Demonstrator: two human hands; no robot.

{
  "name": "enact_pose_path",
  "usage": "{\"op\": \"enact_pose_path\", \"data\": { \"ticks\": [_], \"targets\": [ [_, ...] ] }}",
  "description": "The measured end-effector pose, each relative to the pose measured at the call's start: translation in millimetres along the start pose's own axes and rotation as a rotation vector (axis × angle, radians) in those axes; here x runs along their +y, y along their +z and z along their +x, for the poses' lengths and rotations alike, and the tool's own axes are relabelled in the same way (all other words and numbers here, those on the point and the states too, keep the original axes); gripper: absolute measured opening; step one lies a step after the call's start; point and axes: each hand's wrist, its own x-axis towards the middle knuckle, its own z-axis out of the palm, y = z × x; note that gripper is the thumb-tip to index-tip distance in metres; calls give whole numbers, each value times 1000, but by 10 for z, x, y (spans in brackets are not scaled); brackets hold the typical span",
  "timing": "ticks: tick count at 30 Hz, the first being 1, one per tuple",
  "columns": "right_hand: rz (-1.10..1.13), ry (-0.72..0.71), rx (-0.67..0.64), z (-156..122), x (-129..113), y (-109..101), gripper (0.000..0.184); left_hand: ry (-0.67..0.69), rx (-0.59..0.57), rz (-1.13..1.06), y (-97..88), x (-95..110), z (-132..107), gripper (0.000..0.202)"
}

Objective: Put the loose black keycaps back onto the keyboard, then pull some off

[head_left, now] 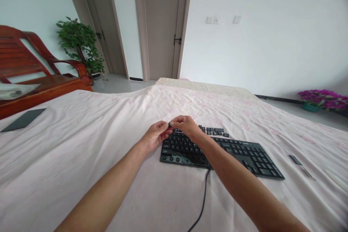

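Note:
A black keyboard (239, 154) lies on a bed covered with a pale pink sheet (81, 159), its cable (202, 203) trailing toward me. Some of its keycaps are off, leaving bare sockets near its left front edge. Both hands meet above its far left corner. My left hand (154, 135) and my right hand (186, 126) pinch a small black keycap (170, 125) between their fingertips. Several loose keycaps (214, 130) lie on the sheet just behind the keyboard.
A dark flat tablet-like object (23, 119) lies at the bed's left edge. A small dark tool (295, 159) rests right of the keyboard. A red wooden chair (35, 72), a green plant (80, 45), doors and purple flowers (323, 99) stand beyond the bed.

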Motion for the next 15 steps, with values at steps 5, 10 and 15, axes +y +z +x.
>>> {"op": "enact_pose_path", "data": {
  "ticks": [5, 10, 15],
  "targets": [
    [-38, -15, 6, -33, -51, 22, 19, -34, -68, -80, -6, 48, -14, 28],
    [-140, -108, 48, -55, -20, 49, 16, -45, -54, -86, -20, 60, -6, 23],
    [-486, -321, 187, -172, -32, 67, 15, -23, -14, -130, -5, 18, 1, 22]
  ]
}}
